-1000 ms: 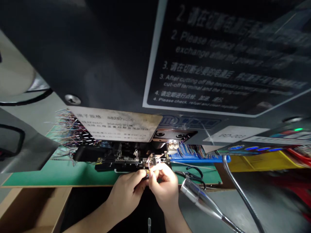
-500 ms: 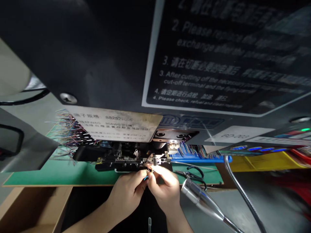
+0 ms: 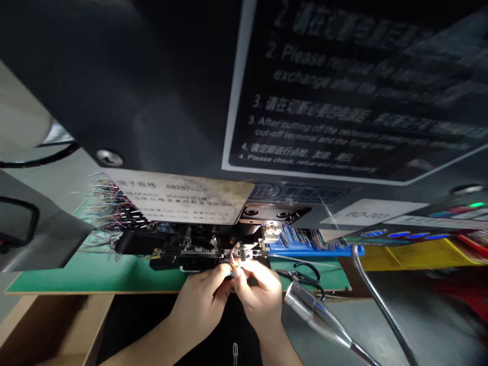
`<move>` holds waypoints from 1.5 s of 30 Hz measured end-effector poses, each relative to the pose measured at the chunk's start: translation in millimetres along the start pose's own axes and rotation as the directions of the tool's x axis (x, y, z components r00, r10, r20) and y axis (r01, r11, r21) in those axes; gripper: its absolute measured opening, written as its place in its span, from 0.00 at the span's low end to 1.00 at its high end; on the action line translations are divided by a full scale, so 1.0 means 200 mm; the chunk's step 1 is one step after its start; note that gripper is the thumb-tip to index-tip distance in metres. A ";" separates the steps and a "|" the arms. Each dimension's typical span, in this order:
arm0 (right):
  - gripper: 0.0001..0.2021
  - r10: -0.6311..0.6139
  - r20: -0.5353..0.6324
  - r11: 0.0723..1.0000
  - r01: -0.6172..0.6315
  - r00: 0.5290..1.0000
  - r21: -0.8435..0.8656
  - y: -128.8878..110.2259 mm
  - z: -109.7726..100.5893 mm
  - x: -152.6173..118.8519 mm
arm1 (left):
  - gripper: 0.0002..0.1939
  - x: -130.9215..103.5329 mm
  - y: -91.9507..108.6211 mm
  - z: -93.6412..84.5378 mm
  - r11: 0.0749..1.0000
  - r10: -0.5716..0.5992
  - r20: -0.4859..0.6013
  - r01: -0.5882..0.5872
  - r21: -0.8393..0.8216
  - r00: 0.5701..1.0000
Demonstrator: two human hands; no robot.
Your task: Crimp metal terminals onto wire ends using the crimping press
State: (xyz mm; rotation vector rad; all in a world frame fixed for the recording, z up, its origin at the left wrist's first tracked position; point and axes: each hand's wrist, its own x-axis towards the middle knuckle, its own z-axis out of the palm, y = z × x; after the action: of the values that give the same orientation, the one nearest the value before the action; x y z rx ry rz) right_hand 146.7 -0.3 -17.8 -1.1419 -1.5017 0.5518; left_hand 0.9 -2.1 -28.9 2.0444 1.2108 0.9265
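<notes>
Under the lamp's light, thin coloured wires [image 3: 233, 265] stick out between my fingertips, right at the front of the dark machine's tooling [image 3: 213, 249]. My left hand [image 3: 202, 300] is pinched on the wires from the left, thumb and forefinger together. From the right, my right hand [image 3: 259, 292] pinches the same wires close beside it, its fingertips almost touching the left ones. The wire ends by the tooling are too small to make out clearly.
The large machine housing [image 3: 152, 101] fills the upper view. Wire bundles [image 3: 109, 203] lie left, and a blue tray [image 3: 316, 250] with more wires sits right. Black-handled scissors [image 3: 305, 274] rest on the green mat [image 3: 114, 274]. A metal lamp [image 3: 316, 310] stands right of my hands.
Both hands' fingertips have shifted slightly up toward the tooling. The blue wire ends between them show less than before.
</notes>
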 end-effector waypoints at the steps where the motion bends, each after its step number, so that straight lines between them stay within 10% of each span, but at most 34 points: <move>1: 0.06 0.002 0.002 1.000 -0.002 1.000 0.004 0.00 0.00 0.00 | 0.10 0.00 0.00 0.00 1.000 -0.007 0.002 0.007 -0.018 1.000; 21: 0.03 0.339 0.146 0.902 -0.365 0.929 0.229 0.03 0.00 -0.05 | 0.06 0.01 -0.01 -0.03 0.979 0.011 0.152 0.020 -0.201 0.988; 45: 0.02 0.235 0.010 0.960 -0.233 0.972 0.156 0.03 0.03 -0.05 | 0.08 0.01 0.01 -0.02 0.995 -0.082 0.057 0.085 -0.057 0.995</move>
State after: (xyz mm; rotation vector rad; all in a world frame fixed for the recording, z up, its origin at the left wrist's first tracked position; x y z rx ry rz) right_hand 141.8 -4.5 -29.1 -1.2042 -1.2986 0.8108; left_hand -0.1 -0.4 -24.4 1.9446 1.2157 0.8514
